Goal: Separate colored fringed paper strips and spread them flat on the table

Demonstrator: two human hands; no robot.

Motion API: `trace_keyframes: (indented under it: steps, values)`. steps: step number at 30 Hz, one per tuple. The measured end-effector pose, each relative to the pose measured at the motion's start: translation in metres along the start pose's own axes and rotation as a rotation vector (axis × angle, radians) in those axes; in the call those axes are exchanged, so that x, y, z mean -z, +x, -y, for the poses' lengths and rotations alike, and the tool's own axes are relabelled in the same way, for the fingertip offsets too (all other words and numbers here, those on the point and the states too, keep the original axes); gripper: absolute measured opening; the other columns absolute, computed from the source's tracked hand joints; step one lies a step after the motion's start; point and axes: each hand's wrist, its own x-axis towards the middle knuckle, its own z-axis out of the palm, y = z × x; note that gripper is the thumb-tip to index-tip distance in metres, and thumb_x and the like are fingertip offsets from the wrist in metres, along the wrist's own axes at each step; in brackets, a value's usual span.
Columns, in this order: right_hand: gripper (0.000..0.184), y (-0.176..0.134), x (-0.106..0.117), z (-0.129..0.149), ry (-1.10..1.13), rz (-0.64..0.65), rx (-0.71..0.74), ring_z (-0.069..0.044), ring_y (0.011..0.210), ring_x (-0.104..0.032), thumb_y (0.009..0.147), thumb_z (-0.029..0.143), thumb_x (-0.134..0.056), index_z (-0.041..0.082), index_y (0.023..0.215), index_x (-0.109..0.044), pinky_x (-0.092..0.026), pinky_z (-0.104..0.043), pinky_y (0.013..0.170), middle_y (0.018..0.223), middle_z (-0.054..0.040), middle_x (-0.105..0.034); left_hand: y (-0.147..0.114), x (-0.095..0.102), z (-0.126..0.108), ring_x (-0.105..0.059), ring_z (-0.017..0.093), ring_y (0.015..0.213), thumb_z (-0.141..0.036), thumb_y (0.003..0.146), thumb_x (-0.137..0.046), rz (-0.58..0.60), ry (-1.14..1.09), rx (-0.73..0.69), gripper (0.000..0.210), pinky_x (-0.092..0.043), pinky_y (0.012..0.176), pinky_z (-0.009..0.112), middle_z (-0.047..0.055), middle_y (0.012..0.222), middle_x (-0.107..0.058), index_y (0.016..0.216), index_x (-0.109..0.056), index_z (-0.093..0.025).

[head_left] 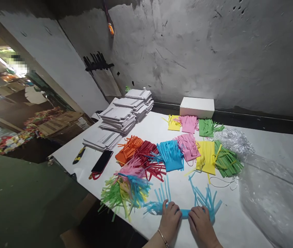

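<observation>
Near the table's front edge, a sheet of blue fringed tissue paper (185, 213) lies crosswise, its cut strips fanning out at both ends. My left hand (170, 217) is closed over its uncut band, left of the middle. A short way to the right, my right hand (201, 220) grips the same band, fingers curled over it; the undersides of both hands are hidden. To the left lies a multicoloured tassel bunch (128, 189) in green, yellow, pink and blue. Beyond my hands are folded fringed bundles, among them a blue bundle (171, 156), a yellow bundle (205, 156) and a dark red bundle (147, 155).
White packets (117, 115) are stacked at the back left. A phone (102, 162) and a yellow-black cutter (79, 155) lie on the left. A white box (197, 107) stands by the wall. White string (235, 139) and a clear plastic bag (272, 196) occupy the right.
</observation>
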Motion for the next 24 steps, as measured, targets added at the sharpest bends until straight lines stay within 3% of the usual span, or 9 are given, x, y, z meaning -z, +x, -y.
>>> trace_keyframes:
  steps: [3, 6, 12, 17, 21, 24]
  values:
    - [0.018, -0.002, -0.002, 0.002, -0.031, 0.039, -0.002, -0.020, 0.086, -0.056, 0.092, 0.017, -0.045, 0.027, 0.088, -0.060, -0.029, -0.042, 0.094, 0.087, 0.0006, -0.064, -0.001, -0.010, 0.005, -0.054, 0.019, 0.090, -0.022, 0.089, -0.064, 0.000, 0.008, -0.047, 0.011, -0.024, 0.101, 0.045, -0.001, 0.082, -0.065, 0.078, -0.062, -0.022]
    - [0.020, -0.006, -0.001, -0.002, -0.074, 0.043, -0.028, -0.021, 0.087, -0.058, 0.091, 0.013, -0.045, 0.027, 0.087, -0.059, -0.029, -0.043, 0.095, 0.087, 0.0009, -0.065, -0.002, -0.006, 0.006, -0.053, 0.019, 0.087, -0.023, 0.088, -0.066, 0.014, -0.068, -0.045, 0.010, -0.028, 0.096, 0.042, -0.002, 0.080, -0.065, 0.078, -0.063, -0.023]
    - [0.016, -0.011, 0.016, -0.021, -0.176, 0.071, -0.094, -0.023, 0.101, -0.059, 0.094, 0.016, -0.047, 0.027, 0.098, -0.058, -0.027, -0.045, 0.096, 0.102, -0.0022, -0.066, -0.003, 0.014, -0.003, -0.053, 0.020, 0.092, -0.013, 0.090, -0.054, 0.000, -0.149, 0.228, 0.015, -0.029, 0.096, 0.043, 0.001, 0.089, -0.063, 0.082, -0.063, -0.021]
    - [0.016, 0.001, 0.019, -0.016, -0.248, 0.099, -0.165, -0.025, 0.088, -0.058, 0.094, 0.015, -0.046, 0.025, 0.086, -0.057, -0.032, -0.045, 0.085, 0.088, -0.0024, -0.063, 0.008, 0.015, -0.012, -0.054, 0.022, 0.090, -0.013, 0.088, -0.051, -0.007, -0.020, 0.400, 0.017, -0.032, 0.094, 0.044, 0.003, 0.090, -0.062, 0.078, -0.063, -0.020]
    - [0.014, 0.013, 0.021, -0.008, -0.276, 0.071, -0.228, -0.026, 0.080, -0.055, 0.091, 0.015, -0.049, 0.024, 0.083, -0.057, -0.033, -0.046, 0.079, 0.082, -0.0041, -0.060, 0.012, 0.012, -0.012, -0.054, 0.024, 0.091, -0.017, 0.087, -0.055, 0.036, 0.068, 0.394, 0.011, -0.032, 0.093, 0.045, 0.004, 0.092, -0.062, 0.083, -0.065, -0.021]
    - [0.017, 0.014, 0.018, -0.003, -0.231, 0.042, -0.176, -0.027, 0.090, -0.056, 0.088, 0.010, -0.051, 0.024, 0.093, -0.059, -0.031, -0.049, 0.087, 0.092, -0.0053, -0.063, 0.011, 0.010, -0.009, -0.053, 0.023, 0.091, -0.017, 0.086, -0.056, 0.051, 0.088, 0.334, 0.010, -0.031, 0.094, 0.044, 0.003, 0.093, -0.061, 0.086, -0.064, -0.022]
